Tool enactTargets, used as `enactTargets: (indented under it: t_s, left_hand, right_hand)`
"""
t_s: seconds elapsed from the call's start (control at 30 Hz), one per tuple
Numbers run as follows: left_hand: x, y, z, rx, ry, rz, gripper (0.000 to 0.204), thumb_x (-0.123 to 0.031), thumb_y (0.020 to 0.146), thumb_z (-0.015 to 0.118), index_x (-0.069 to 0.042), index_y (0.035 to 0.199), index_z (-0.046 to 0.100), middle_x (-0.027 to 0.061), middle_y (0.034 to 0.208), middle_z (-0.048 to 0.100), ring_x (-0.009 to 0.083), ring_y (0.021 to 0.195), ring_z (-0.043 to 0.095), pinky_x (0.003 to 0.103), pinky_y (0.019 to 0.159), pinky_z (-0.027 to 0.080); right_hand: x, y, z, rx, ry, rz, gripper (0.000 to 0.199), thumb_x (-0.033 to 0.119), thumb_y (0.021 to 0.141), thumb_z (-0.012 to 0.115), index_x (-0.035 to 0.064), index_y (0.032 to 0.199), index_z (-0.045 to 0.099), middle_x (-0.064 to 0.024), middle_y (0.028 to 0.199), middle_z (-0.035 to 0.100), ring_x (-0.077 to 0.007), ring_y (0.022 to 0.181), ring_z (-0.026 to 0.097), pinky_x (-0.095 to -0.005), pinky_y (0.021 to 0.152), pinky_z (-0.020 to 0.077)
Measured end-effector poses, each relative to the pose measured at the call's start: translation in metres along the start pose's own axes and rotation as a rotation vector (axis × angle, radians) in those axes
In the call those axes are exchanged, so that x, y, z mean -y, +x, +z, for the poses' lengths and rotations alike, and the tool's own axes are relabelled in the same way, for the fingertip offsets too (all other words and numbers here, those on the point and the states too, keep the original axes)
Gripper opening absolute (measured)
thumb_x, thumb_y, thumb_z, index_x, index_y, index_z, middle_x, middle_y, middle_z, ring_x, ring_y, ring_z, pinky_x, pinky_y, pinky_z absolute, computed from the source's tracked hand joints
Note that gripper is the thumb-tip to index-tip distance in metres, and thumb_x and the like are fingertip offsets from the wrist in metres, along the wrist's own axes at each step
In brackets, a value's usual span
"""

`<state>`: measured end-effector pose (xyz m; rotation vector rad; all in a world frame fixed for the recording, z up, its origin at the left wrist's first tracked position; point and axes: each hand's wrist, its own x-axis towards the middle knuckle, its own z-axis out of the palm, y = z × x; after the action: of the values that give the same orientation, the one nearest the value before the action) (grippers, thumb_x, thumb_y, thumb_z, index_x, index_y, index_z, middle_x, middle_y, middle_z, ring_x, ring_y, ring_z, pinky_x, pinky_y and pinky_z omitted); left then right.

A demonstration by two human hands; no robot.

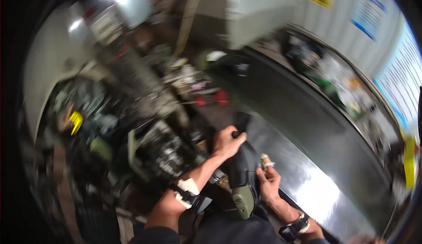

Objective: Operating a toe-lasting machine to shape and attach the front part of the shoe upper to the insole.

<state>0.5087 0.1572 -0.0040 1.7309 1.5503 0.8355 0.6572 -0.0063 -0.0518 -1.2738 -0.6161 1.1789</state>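
Note:
A black tool-like object with an olive-green end (243, 200) stands upright in front of my body; blur hides its exact kind. My left hand (227, 143) is closed around a black grip at its upper end. Beside it, my right hand (269, 182) has its fingers pinched on a small beige piece with a pale edge (266, 161), whose kind I cannot make out. The right fingers are close to the black body, and I cannot tell whether they touch it.
A long dark metal surface (307, 112) with a bright reflection runs along my right. Mixed plastic waste (334, 77) lies in a trough beyond it. Cluttered bins and bags (101, 129) crowd the left. Red-wheeled items (220, 97) sit ahead. Signs (368, 13) hang on the pale wall.

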Motion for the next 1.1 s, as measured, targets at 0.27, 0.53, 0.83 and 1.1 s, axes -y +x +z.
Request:
enactTargets:
  t_s: [0.27,0.53,0.83,1.1]
  left_hand:
    - [0.074,-0.035,-0.21,-0.491,-0.272,-0.323,0.045,-0.042,0.09,0.067,0.001,0.101,0.061,0.0151,0.096,0.069,0.027,0.09,0.065,0.039,0.081,0.049]
    - [0.229,-0.116,-0.421,-1.141,-0.153,-0.351,0.095,-0.015,0.069,0.083,0.004,0.147,0.033,0.0265,0.129,0.058,0.038,0.116,0.059,0.043,0.103,0.045]
    - [0.276,-0.243,-0.43,-0.527,-0.166,-0.269,0.073,-0.005,0.076,0.074,0.003,0.142,0.046,0.0135,0.114,0.068,0.018,0.1,0.066,0.031,0.09,0.051]
    - [0.257,-0.211,-0.443,-0.644,-1.281,-0.277,0.045,-0.036,0.102,0.051,-0.003,0.133,0.055,0.0095,0.135,0.059,0.0266,0.121,0.055,0.041,0.107,0.038]
  right_hand:
    - [0.014,-0.021,0.174,0.31,-0.078,0.089,0.03,0.006,0.094,0.067,-0.0041,0.121,0.061,0.006,0.079,0.06,-0.0024,0.07,0.049,-0.0199,0.064,0.0386]
    - [-0.01,-0.063,0.338,0.552,0.17,0.173,0.022,0.002,0.09,0.07,0.0022,0.112,0.065,-0.0011,0.093,0.068,-0.0085,0.08,0.061,-0.0239,0.073,0.0488]
    - [-0.028,-0.081,0.454,0.532,0.157,0.387,0.046,0.006,0.086,0.076,-0.0001,0.126,0.054,-0.0067,0.095,0.068,-0.0124,0.078,0.064,-0.0298,0.073,0.0545]
    - [-0.089,-0.079,0.529,0.676,0.391,0.489,0.035,-0.002,0.09,0.067,0.0039,0.124,0.062,-0.0077,0.107,0.07,-0.0153,0.09,0.066,-0.0312,0.082,0.056]
